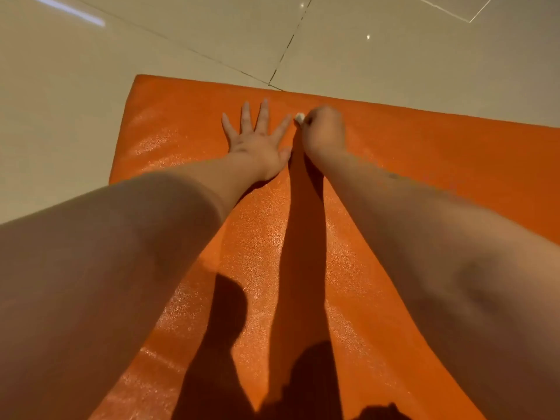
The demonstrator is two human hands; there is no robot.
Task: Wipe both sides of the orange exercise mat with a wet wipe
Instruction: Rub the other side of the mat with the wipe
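On the glossy beige tiled floor (75,95) lies the flat orange textured exercise mat (424,165), running from the near bottom of the view to a far edge just beyond both hands. Its far left corner is in view, and its surface glints in patches around the arms. Both bare forearms reach forward over the mat and cast dark shadows along its middle. The left hand (257,140) lies palm down on the mat near the far edge, its fingers (264,112) straight and spread wide. Just beside it, the right hand (324,131) is curled into a loose fist on the mat, its fingers bunched around a small white wet wipe (299,117); only a little of the wipe peeks out at the left side of the fist, close to the left hand's forefinger. Dark grout lines cross the floor beyond the mat.
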